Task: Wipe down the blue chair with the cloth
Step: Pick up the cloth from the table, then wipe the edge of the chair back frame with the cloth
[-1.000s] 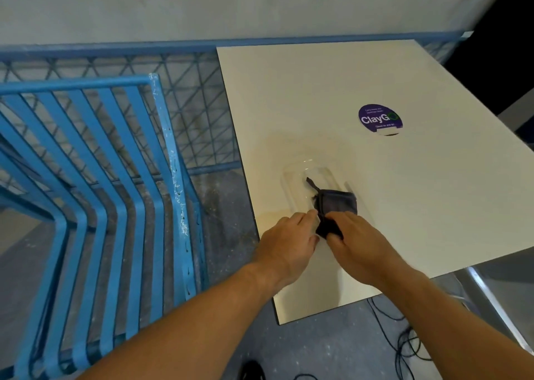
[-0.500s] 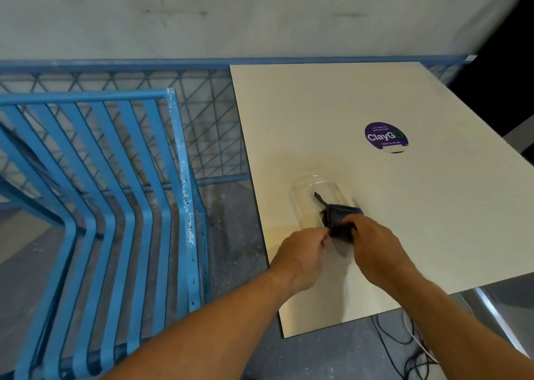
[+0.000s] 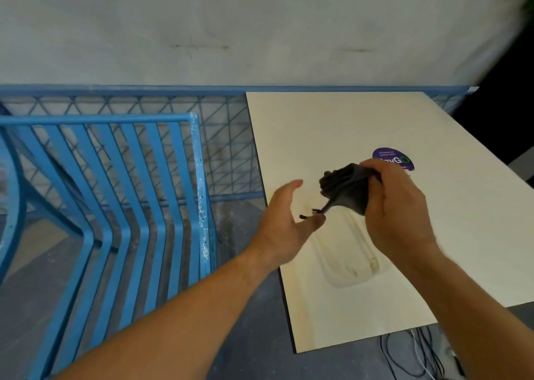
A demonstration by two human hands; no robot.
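Observation:
A blue slatted metal chair stands at the left, its flat bars bent at mid height. A dark grey cloth is bunched up and held in the air above the table. My right hand grips the cloth from the right. My left hand is spread just left of the cloth, and its thumb and a fingertip pinch the cloth's dangling corner at the bottom.
A pale square table fills the right side and carries a round purple sticker and a wet rounded mark. A blue mesh fence runs along the white wall behind. Cables lie on the floor under the table's near edge.
The cloth has come up off the table into the air, gripped by my right hand. My left hand has opened out and now pinches only the hanging corner. The view has tilted upward.

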